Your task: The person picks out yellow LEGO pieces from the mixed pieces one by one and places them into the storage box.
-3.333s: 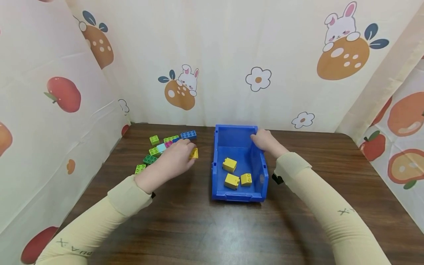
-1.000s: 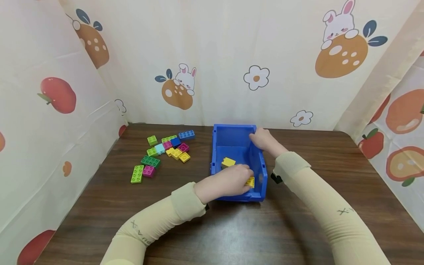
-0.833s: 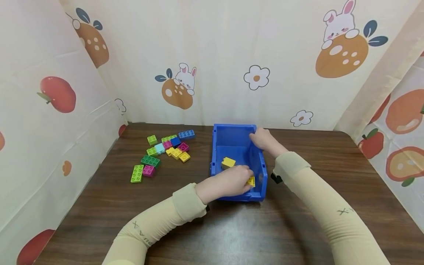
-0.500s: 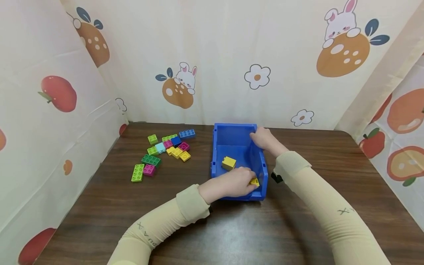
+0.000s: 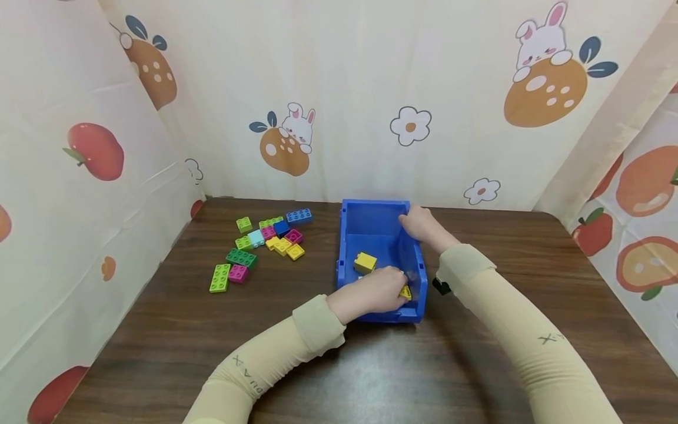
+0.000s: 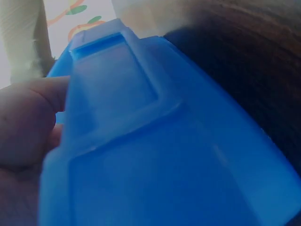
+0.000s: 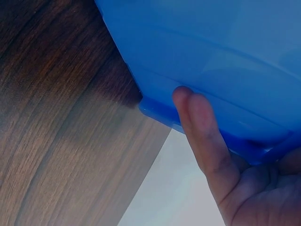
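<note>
Upright blue bin [image 5: 374,219], yellow block [image 5: 365,262] on its floor; yellow piece [image 5: 406,293] in left hand [image 5: 375,290]

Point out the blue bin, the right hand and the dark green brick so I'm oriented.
Blue bin [image 5: 375,219]: head view, inner face of its back wall.
Right hand [image 5: 422,225]: head view, back of the hand.
Dark green brick [image 5: 241,257]: head view, its studded top.

A pale far curtain [image 5: 349,65], printed with rabbits [image 5: 542,46] and flowers [image 5: 411,126], hung behind the dark wood-grain table [image 5: 529,247]. The left hanging [image 5: 42,277] and right hanging [image 5: 614,203] bore fruit; light gleamed on the table's near part.
</note>
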`<state>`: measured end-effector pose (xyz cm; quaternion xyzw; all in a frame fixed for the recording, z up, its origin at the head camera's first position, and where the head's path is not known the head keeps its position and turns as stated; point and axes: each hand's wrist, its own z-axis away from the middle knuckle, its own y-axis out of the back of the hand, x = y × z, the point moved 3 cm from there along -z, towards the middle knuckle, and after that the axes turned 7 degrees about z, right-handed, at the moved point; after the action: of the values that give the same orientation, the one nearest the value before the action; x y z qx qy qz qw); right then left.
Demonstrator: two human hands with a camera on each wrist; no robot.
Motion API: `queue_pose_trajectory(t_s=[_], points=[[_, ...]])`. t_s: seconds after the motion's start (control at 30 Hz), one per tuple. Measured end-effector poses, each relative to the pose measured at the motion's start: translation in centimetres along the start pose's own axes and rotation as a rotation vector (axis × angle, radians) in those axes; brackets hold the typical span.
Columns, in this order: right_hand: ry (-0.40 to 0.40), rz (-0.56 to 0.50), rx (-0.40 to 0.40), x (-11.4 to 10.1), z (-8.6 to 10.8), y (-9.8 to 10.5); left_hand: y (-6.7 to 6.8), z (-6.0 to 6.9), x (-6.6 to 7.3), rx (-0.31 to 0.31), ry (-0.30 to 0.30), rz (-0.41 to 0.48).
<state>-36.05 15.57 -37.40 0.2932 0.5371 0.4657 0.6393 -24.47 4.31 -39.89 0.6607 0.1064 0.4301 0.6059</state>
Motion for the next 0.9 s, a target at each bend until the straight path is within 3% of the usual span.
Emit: queue_pose_trajectory(t_s=[0.2, 0.33, 0.9], points=[[-0.006, 0.001, -0.006, 0.0, 0.0, 0.0, -0.2, -0.6, 0.0, 0.051, 0.019, -0.173], [0.001, 0.007, 0.004, 0.0, 0.0, -0.1, -0.5, -0.8, -0.1, 0.068, 0.033, -0.238], [0.016, 0.025, 0.036, 0.1, -0.2, -0.2, -1.0, -1.6, 0.0, 0.023, 0.082, -0.278]])
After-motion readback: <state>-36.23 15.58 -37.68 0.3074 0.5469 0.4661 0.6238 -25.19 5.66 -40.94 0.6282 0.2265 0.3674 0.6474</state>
